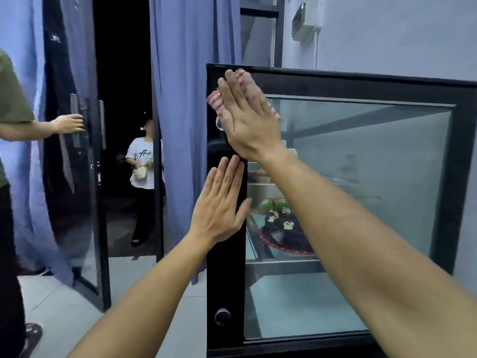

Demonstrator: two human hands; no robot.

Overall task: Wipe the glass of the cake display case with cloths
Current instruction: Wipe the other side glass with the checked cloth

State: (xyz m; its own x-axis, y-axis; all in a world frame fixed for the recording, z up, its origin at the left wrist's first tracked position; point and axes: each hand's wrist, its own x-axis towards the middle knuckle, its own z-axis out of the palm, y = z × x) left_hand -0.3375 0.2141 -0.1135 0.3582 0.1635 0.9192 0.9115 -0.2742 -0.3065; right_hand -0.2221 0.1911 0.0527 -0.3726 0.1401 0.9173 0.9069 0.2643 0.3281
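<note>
The cake display case (459, 156) has a black frame and a large glass pane (374, 177) facing me. My right hand (245, 120) lies flat with fingers together, pressing a pink-and-white checked cloth (215, 102) against the case's upper left corner, where frame meets glass. My left hand (222, 205) rests flat and empty on the black left frame strip, fingers pointing up. Behind the glass sits a dark cake (286, 233) with white decorations on a shelf.
A round black knob (222, 316) sits low on the frame strip. Left of the case hang blue curtains (185, 73). A person in a green shirt (10, 120) holds the open glass door (77, 177). Another person (143, 177) stands in the dark doorway.
</note>
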